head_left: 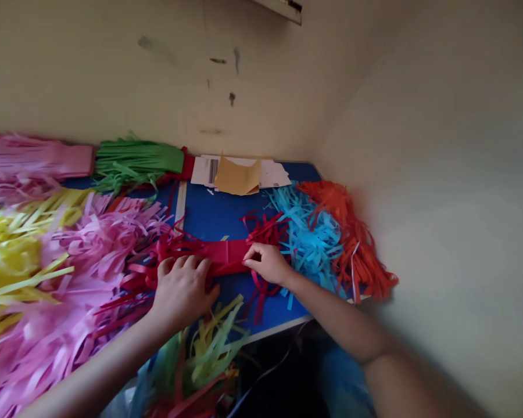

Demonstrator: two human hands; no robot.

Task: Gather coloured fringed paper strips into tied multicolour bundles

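Observation:
A red fringed tissue-paper strip (pixel 227 253) lies across the blue table, its uncut band in the middle and cut fringes at both ends. My left hand (pixel 183 288) rests palm down on the left part of this strip, fingers laid over it and thumb apart. At the right end of the band, my right hand (pixel 269 262) pinches the paper's edge between thumb and forefinger. The red fringe (pixel 268 227) beyond that hand spreads toward a heap of light-blue fringed paper (pixel 309 238).
Orange fringed paper (pixel 361 249) hangs at the right table edge by the wall. Pink (pixel 91 278), yellow (pixel 0 249) and green fringed paper (pixel 143 158) cover the left. Cardboard (pixel 238 177) lies at the back of the blue table (pixel 209 209). Multicoloured strips (pixel 200 354) sit below its front edge.

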